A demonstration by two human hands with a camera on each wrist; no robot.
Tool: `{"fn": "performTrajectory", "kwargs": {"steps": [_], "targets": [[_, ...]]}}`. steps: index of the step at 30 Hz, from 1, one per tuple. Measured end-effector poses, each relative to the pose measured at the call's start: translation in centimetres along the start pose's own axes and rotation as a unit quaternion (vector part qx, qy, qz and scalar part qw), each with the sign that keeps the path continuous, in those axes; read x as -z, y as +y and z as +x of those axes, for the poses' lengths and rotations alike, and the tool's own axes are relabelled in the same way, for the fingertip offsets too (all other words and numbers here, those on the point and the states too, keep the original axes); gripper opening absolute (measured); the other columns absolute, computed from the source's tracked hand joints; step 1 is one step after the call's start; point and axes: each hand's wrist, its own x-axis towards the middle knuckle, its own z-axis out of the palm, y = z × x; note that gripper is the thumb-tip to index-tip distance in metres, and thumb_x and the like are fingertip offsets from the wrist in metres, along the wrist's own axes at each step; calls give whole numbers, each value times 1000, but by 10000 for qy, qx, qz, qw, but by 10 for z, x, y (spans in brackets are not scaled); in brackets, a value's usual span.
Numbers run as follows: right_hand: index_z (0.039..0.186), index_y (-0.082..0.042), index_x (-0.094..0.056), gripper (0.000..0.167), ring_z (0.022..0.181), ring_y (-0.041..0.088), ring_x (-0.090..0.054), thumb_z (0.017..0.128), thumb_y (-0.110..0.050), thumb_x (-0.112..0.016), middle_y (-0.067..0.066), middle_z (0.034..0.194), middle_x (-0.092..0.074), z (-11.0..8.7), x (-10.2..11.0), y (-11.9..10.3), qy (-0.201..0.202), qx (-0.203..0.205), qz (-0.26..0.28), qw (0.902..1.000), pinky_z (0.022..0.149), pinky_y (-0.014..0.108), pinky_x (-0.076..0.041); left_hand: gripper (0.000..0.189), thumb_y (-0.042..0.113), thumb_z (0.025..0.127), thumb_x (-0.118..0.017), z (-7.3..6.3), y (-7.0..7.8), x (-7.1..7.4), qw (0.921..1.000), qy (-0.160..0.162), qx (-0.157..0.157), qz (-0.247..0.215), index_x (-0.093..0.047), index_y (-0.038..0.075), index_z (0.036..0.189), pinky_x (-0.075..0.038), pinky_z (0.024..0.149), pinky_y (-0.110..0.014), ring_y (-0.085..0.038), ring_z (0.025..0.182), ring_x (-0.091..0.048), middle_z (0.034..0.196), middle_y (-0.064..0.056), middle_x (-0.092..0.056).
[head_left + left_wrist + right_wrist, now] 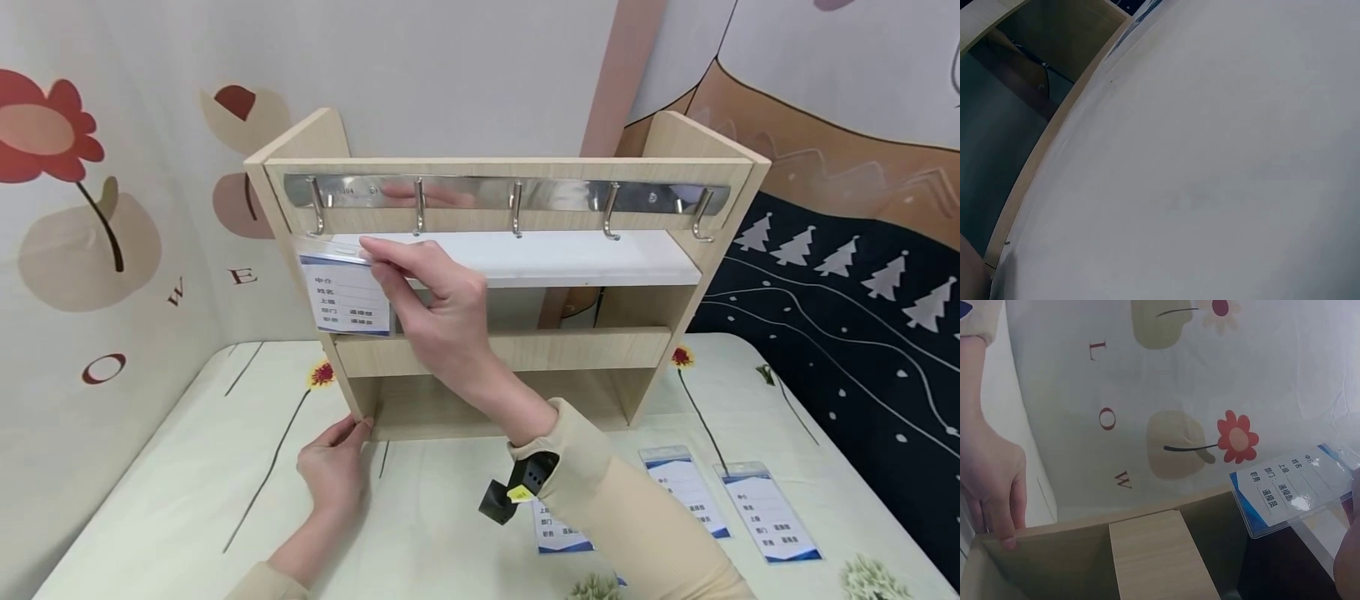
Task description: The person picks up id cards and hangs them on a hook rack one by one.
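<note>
My right hand pinches a clear-sleeved name badge by its top edge. The white card with blue borders hangs in front of the left side of a wooden shelf, below the leftmost hook. In the right wrist view, the badge tilts over the shelf's side, the fingers partly cut off at the frame edge. My left hand grips the shelf's lower left corner; in the right wrist view, its fingertips bend over the panel edge. The left wrist view mostly shows pale cloth.
A metal rail with several hooks runs along the shelf's top front. More badges lie on the flower-printed cloth at the right, one partly behind my right forearm. Patterned curtains stand behind the shelf.
</note>
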Motion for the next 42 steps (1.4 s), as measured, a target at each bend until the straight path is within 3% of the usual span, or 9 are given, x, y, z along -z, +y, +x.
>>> {"fn": "performTrajectory", "kwargs": {"steps": [2, 9, 16, 27, 30, 33, 37, 42], "targets": [[110, 11, -73, 17, 88, 17, -68, 93, 9, -69, 18, 101, -76, 1, -2, 0, -25, 21, -32, 10000, 79, 28, -59, 28, 10, 92, -78, 0, 0, 0, 10000, 16, -14, 92, -75, -4, 116, -50, 70, -7, 4, 87, -66, 108, -20, -75], [110, 10, -73, 16, 91, 14, -67, 95, 7, -68, 17, 103, -76, 2, -8, 1, -74, 108, -200, 9997, 80, 27, -57, 28, 9, 93, -76, -1, 1, 0, 9999, -19, -71, 114, -74, -5, 117, -50, 69, -6, 12, 82, -62, 110, -24, -73], [110, 10, -73, 17, 95, 14, -68, 95, 8, -66, 18, 105, -76, 5, -13, 2, -99, 118, -203, 9997, 82, 26, -57, 28, 11, 94, -76, -1, 1, 1, 9998, -52, -11, 212, -74, -3, 118, -49, 71, -5, -25, 107, -70, 110, -20, -74], [110, 10, -73, 16, 96, 15, -67, 97, 6, -64, 17, 104, -76, 11, -22, 2, -112, 144, -343, 9992, 84, 23, -56, 27, 9, 94, -76, -1, 2, 0, 9996, -6, -53, 275, -74, -3, 118, -48, 71, -3, -31, 110, -69, 110, -21, -74], [110, 9, -74, 16, 95, 14, -67, 97, 5, -65, 16, 105, -76, 12, -24, 2, -126, 179, -462, 9987, 84, 22, -54, 26, 9, 94, -76, -1, 2, 0, 9995, 12, -96, 310, -74, -3, 117, -48, 71, -4, -26, 106, -71, 109, -21, -74], [110, 8, -75, 16, 93, 14, -67, 97, 5, -65, 15, 105, -77, 13, -25, 2, -118, 231, -539, 9982, 82, 21, -51, 25, 9, 93, -76, -1, 1, 0, 9994, 28, -143, 327, -75, -4, 116, -48, 70, -4, -9, 96, -71, 108, -21, -74], [109, 7, -75, 16, 91, 14, -66, 97, 4, -65, 14, 105, -77, 13, -25, 4, -106, 323, -613, 9975, 81, 22, -49, 25, 8, 93, -76, -1, 0, 0, 9992, 48, -201, 328, -75, -4, 115, -48, 69, -4, 14, 81, -60, 107, -22, -74], [110, 8, -75, 16, 93, 15, -66, 97, 5, -65, 15, 105, -77, 14, -26, 5, -101, 408, -656, 9970, 80, 22, -49, 24, 7, 92, -77, -1, 0, 0, 9992, 85, -250, 295, -76, -4, 114, -48, 68, -4, 18, 78, -58, 106, -22, -74]]}}
